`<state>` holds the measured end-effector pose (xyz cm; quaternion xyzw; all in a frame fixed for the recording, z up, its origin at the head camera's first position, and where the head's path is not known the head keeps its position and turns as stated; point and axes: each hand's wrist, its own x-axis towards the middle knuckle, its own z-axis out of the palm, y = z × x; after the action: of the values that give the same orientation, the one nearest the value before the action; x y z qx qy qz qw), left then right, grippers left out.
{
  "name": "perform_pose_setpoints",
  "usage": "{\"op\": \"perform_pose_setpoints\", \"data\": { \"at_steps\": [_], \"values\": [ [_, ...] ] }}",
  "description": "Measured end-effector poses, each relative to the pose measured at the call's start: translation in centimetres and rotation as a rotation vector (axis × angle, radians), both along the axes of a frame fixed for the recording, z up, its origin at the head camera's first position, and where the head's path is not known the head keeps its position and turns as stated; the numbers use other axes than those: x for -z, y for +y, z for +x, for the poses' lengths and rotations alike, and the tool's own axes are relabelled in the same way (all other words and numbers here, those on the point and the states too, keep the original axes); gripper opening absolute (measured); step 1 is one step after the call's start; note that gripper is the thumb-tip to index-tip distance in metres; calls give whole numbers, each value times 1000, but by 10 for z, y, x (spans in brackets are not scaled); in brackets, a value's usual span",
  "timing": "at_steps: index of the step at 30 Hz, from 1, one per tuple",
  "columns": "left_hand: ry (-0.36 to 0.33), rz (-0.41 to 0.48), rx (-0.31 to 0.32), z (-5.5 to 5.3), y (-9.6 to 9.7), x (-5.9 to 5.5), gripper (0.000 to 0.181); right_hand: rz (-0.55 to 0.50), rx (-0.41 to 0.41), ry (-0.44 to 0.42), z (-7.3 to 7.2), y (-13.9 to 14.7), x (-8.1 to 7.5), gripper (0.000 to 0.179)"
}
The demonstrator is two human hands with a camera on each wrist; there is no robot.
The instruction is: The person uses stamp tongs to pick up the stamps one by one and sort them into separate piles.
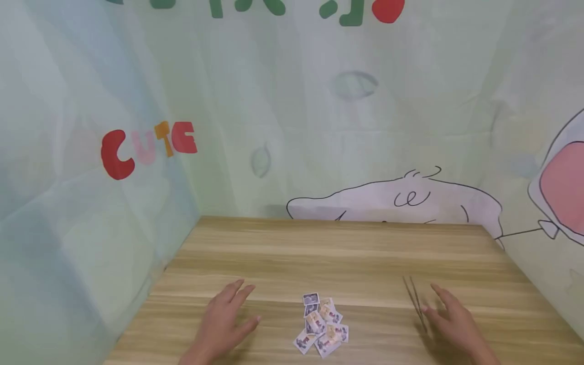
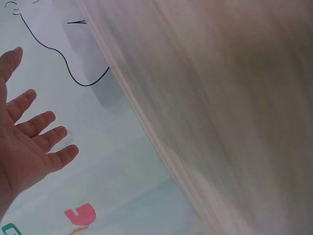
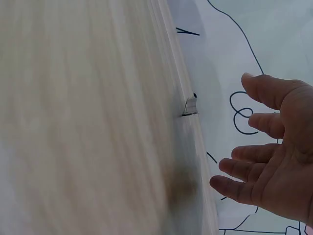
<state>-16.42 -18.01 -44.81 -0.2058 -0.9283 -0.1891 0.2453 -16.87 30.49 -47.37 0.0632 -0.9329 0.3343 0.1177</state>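
Note:
A loose, overlapping pile of small printed stamps (image 1: 316,323) lies on the wooden table, between the two hands. My left hand (image 1: 223,319) is to the left of the pile, apart from it, holding nothing. Its spread fingers show in the left wrist view, where the hand (image 2: 24,142) is at the left edge. To the right of the stamps lies a thin pair of tweezers (image 1: 416,303), tips pointing away. My right hand (image 1: 453,322) is just beside them; whether the thumb touches them I cannot tell. In the right wrist view that hand (image 3: 276,152) has its fingers extended and nothing in them.
The wood-grain table (image 1: 337,253) reaches back to a pale printed cloth (image 1: 296,126) that hangs behind it and along both sides. Cartoon drawings and coloured letters decorate the cloth. A small silvery piece (image 3: 190,106) sits at the table edge in the right wrist view.

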Motion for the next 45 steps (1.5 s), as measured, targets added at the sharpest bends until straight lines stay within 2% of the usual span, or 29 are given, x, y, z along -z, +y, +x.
{"op": "perform_pose_setpoints", "data": {
  "at_steps": [7,14,19,22,30,40,45],
  "values": [
    [-75,42,63,-1,11,1,58,-31,21,-103,-1,-5,-1,69],
    [-198,24,106,-4,21,1,60,-121,39,-209,-5,-12,-3,73],
    [-221,-8,154,-4,28,-1,58,-172,45,-307,-12,-17,-1,76],
    [-241,-21,180,-3,31,-2,57,-161,70,-342,-12,-18,0,74],
    [-281,-68,208,-6,38,-2,59,-172,93,-352,-16,-18,0,72],
    [-380,-93,238,-10,49,0,60,-191,136,-383,-22,-23,0,69],
    [-391,-101,261,-11,56,1,60,-199,162,-374,-21,-23,2,65]
  ]
}}
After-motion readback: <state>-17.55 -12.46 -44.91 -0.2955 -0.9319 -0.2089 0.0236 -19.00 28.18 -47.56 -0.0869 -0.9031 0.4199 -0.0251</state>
